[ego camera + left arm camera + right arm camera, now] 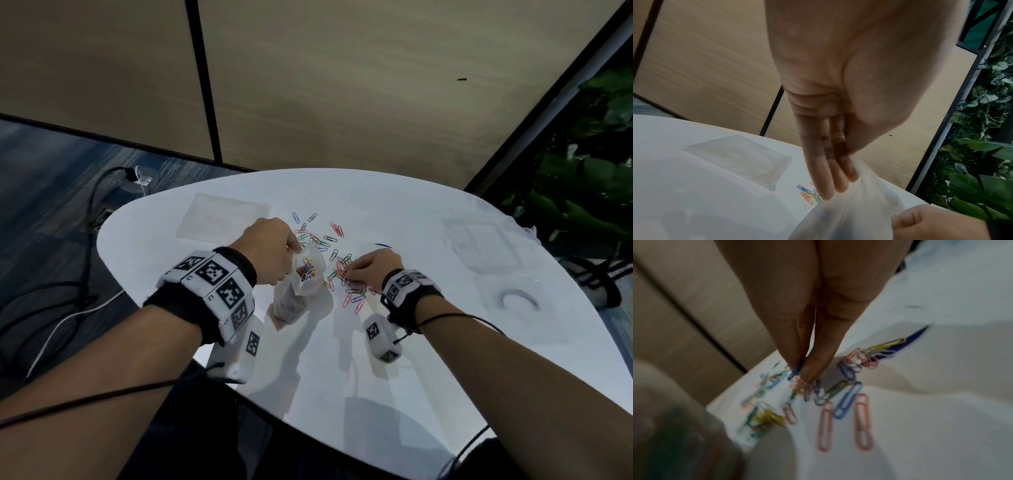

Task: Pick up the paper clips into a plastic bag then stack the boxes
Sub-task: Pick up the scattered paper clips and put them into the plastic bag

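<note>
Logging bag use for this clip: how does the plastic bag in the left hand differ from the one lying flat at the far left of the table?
The held plastic bag stands upright, mouth pinched open by the left hand; the flat bag lies untouched. The held bag contains coloured paper clips; the flat bag looks empty. Both are clear plastic on the white table.

Looks like an office meeting nook to me: rounded white table [342, 359], wood-grain partition panels [342, 85] w/ black trim, blue-grey carpet [44, 192] w/ a floor power outlet [135, 178] & cables, plus a green plant wall [589, 164] on the right.
</note>
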